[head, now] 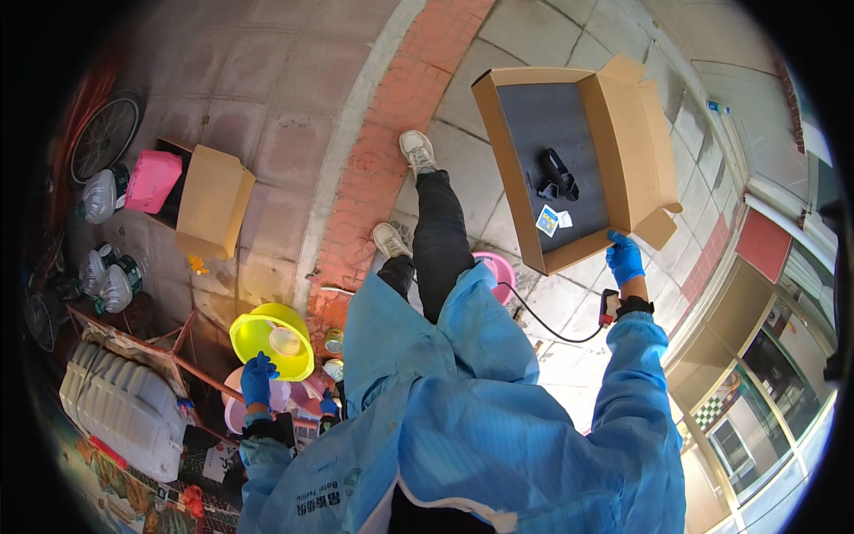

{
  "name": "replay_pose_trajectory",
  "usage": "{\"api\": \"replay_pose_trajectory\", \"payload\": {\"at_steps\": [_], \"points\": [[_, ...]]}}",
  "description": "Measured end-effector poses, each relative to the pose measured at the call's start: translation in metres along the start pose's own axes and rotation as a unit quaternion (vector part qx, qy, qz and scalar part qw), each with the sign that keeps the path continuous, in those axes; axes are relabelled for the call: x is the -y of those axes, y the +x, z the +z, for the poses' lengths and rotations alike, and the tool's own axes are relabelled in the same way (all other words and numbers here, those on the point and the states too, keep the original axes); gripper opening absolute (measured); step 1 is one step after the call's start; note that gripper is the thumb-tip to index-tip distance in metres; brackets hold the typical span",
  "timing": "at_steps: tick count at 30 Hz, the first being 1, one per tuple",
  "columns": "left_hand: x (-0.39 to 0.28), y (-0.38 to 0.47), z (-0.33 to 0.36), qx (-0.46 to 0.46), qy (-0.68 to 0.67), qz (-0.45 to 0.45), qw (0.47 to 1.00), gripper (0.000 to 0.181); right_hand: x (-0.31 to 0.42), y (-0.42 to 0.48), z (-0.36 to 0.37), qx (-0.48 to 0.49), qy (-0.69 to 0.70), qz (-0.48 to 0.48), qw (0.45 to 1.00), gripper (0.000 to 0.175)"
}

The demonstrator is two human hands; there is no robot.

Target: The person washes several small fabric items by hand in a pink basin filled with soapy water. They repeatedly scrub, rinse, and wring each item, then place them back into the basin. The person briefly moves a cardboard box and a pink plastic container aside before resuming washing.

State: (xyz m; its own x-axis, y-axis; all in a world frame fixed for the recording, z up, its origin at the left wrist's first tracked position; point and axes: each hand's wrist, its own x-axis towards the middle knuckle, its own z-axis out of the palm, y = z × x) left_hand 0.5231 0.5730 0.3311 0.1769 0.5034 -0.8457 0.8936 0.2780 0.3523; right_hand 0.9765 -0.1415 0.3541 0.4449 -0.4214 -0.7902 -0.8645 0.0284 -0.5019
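My right hand [624, 259], in a blue glove, grips the near corner of an open cardboard box [567, 259]. The box is lined in dark grey and holds a black strapped object [558, 177] and a small printed packet [548, 221] with a white piece beside it. A device on my right wrist has a black cable running from it. My left hand [259, 380], gloved in blue too, hangs at the lower left over the edge of a yellow-green basin [303, 354], fingers partly bent. Whether it touches the basin I cannot tell.
Another open cardboard box [212, 200] with a pink bag [153, 181] stands at the left, by large clear bottles [120, 284] and a bicycle wheel [107, 137]. A metal-framed table [127, 337] carries a ribbed grey container [120, 407]. A pink basin [504, 270] sits near my legs; a glazed building front is at right.
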Motion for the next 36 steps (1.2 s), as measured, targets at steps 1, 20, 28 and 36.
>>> {"api": "replay_pose_trajectory", "payload": {"at_steps": [1, 20, 28, 36], "points": [[-0.005, -0.003, 0.001, 0.003, 0.024, 0.008, 1.0, 0.033, -0.006, 0.001, -0.02, -0.044, 0.019, 0.008, 0.999, 0.007], [-0.319, -0.017, 0.207, 0.153, 0.146, 0.128, 0.969, 0.032, 0.103, 0.021, -0.167, -0.132, 0.133, -0.018, 0.982, 0.008], [-0.326, 0.012, 0.135, 0.076, 0.025, 0.089, 0.993, 0.029, 0.269, 0.027, -0.008, -0.07, 0.084, -0.063, 0.992, 0.012], [-0.369, 0.118, 0.036, 0.009, -0.107, 0.006, 0.994, 0.031, 0.402, 0.009, 0.302, 0.044, -0.056, -0.092, 0.993, 0.007]]}}
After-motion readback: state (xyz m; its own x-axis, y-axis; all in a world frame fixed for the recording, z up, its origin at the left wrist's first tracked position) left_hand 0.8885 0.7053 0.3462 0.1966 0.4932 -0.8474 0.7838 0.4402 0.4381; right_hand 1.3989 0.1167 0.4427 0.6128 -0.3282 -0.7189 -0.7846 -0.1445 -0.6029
